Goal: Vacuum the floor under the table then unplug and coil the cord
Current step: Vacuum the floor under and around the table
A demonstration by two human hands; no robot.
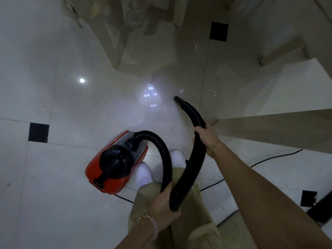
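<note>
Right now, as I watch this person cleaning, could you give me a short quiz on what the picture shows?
1. True or false: the vacuum body is blue.
2. What does the right hand grip? A) a table leg B) the hose C) a broom
3. Fill in: the nozzle points down at the ____.

Key: 1 false, it is red. 2 B. 3 floor.
</note>
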